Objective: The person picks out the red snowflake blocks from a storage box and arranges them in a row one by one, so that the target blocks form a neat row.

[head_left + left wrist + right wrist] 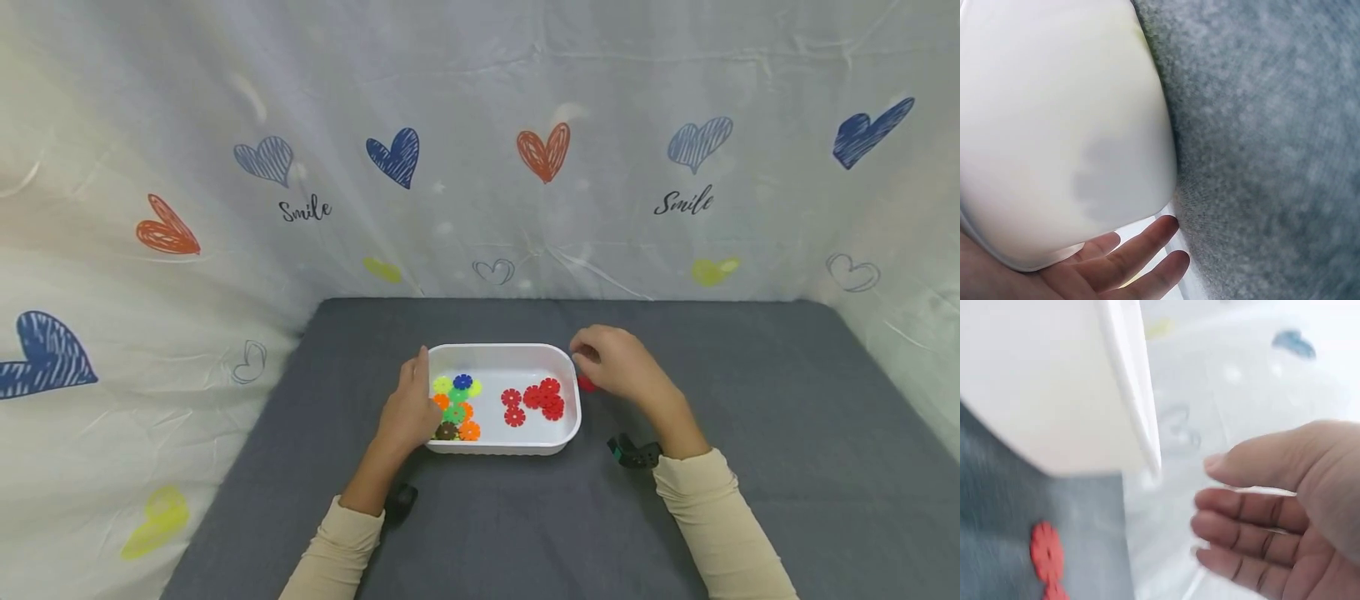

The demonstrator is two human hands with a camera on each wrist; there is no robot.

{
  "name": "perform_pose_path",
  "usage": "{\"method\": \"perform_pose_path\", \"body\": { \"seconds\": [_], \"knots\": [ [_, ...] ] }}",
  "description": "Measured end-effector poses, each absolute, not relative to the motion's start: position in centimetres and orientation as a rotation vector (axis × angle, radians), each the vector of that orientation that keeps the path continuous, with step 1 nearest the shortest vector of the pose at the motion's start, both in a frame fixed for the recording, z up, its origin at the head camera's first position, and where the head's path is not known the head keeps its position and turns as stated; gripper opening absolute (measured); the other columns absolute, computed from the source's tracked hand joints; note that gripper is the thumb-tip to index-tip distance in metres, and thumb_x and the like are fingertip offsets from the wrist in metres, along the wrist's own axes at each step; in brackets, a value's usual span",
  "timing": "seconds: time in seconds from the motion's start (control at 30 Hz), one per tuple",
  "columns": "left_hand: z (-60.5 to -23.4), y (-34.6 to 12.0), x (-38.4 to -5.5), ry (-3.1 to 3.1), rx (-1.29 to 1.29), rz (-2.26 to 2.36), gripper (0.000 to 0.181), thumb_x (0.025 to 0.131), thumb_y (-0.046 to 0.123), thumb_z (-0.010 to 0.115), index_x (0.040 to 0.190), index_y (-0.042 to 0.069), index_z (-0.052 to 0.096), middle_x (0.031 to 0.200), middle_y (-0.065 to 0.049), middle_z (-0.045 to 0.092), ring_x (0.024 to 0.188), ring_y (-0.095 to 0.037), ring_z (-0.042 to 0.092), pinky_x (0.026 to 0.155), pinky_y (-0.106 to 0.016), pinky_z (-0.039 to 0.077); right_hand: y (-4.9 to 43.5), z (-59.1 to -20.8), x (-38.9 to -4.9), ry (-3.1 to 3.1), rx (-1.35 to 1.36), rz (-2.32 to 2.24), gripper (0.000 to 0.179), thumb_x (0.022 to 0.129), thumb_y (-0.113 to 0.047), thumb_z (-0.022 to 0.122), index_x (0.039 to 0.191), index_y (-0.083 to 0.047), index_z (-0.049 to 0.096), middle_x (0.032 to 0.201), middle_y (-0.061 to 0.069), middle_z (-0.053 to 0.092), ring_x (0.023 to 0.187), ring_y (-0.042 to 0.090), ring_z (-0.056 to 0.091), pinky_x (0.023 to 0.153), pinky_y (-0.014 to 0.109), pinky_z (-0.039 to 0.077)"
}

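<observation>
A white tray (495,447) sits on the grey cloth in the head view. My left hand (408,410) holds its left end; the left wrist view shows the fingers (1147,240) reaching down around a corner, thumb hidden. Notched plastic discs lie inside: a mixed group of yellow, blue, green, orange and brown discs (455,413) on the left, several red discs (551,400) on the right. My right hand (613,360) hovers just beyond the right end, fingers loosely bent, nothing between thumb and fingertips. Below it, red discs (1047,553) lie on the cloth, partly hidden in the head view.
Grey cloth (495,525) covers the table around the tray. A pale curtain (480,100) printed with hearts and the word Smile hangs at the back and sides. Dark wrist straps with cameras (636,452) sit under both forearms.
</observation>
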State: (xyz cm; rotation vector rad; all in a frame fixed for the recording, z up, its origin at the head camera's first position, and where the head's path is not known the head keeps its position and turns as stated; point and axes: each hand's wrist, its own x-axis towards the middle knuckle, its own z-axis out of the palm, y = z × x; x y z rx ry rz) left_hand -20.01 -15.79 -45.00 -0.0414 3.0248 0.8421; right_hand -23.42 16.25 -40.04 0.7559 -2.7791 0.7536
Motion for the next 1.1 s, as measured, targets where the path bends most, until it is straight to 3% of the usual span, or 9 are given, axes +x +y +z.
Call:
{"method": "perform_pose_path", "body": {
  "seconds": [0.2,0.4,0.63,0.87,1.1],
  "knots": [
    [-44.9,-15.9,-19.9,3.026,-0.029,0.853,0.089,0.085,-0.003,0.056,0.162,0.009,0.012,0.158,-0.019,0.026,0.065,-0.029,0.054,0.055,-0.037,0.044,12.3,-40.9,-22.2,-2.718,1.017,0.7,0.019,0.083,-0.001,0.075,0.102,-0.001,0.074,0.097,0.008,0.069,0.083,0.021,0.062,0.076,0.038,0.055],
    [-45.0,-15.9,-19.9,3.02,-0.028,0.852,0.088,0.086,-0.003,0.056,0.162,0.009,0.012,0.158,-0.018,0.026,0.073,-0.03,0.056,0.061,-0.04,0.047,9.1,-43.2,-21.3,-2.765,1.214,0.525,0.021,0.082,-0.009,0.078,0.103,-0.005,0.075,0.098,0.007,0.068,0.087,0.019,0.061,0.078,0.032,0.053],
    [-45.2,-15.9,-19.7,3.02,-0.006,0.856,0.086,0.087,-0.003,0.053,0.162,0.009,0.013,0.157,-0.018,0.027,0.059,-0.027,0.048,0.051,-0.036,0.035,8.1,-44.6,-20.7,-2.851,1.28,0.389,0.028,0.08,-0.015,0.082,0.106,-0.01,0.073,0.108,0.009,0.066,0.096,0.024,0.061,0.086,0.036,0.051],
    [-44.9,-15.7,-19.7,3.039,0.007,0.856,0.086,0.086,-0.004,0.054,0.161,0.008,0.013,0.157,-0.019,0.027,0.059,-0.026,0.048,0.051,-0.036,0.036,8.3,-44.5,-20.8,-2.854,1.265,0.455,0.016,0.08,-0.007,0.08,0.094,-0.011,0.073,0.099,0.006,0.063,0.089,0.023,0.057,0.08,0.037,0.049],
    [-44.9,-15.8,-19.8,3.04,0.002,0.855,0.086,0.086,-0.004,0.054,0.161,0.008,0.013,0.157,-0.019,0.027,0.06,-0.026,0.049,0.051,-0.036,0.036,8.2,-44.2,-21.0,-2.93,1.238,0.48,0.019,0.076,-0.007,0.081,0.092,-0.011,0.07,0.085,0.0,0.054,0.079,0.017,0.051,0.072,0.031,0.046]
  ]
}}
